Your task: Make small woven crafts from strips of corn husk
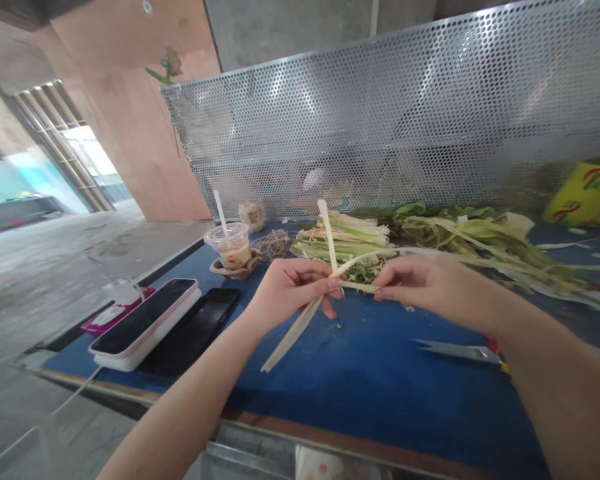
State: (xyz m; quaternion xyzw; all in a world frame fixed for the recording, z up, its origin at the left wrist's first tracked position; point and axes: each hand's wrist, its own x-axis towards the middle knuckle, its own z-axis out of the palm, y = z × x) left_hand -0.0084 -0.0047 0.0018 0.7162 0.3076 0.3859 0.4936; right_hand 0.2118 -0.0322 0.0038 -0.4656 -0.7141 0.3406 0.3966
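Blue tabletop (360, 387), hands (293, 288) pinching leaf strips (300, 323)

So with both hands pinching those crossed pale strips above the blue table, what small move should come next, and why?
Probably fold the upright strip down over the crossing. The left hand pins the crossing point, the right hand holds a second strip sideways, and the upright end stands free above the fingers.

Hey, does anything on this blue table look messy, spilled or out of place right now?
Nothing spilled: the lidded drink cup stands upright. Small green plant scraps lie loose on the blue table, and the scissors lie partly under the right forearm.
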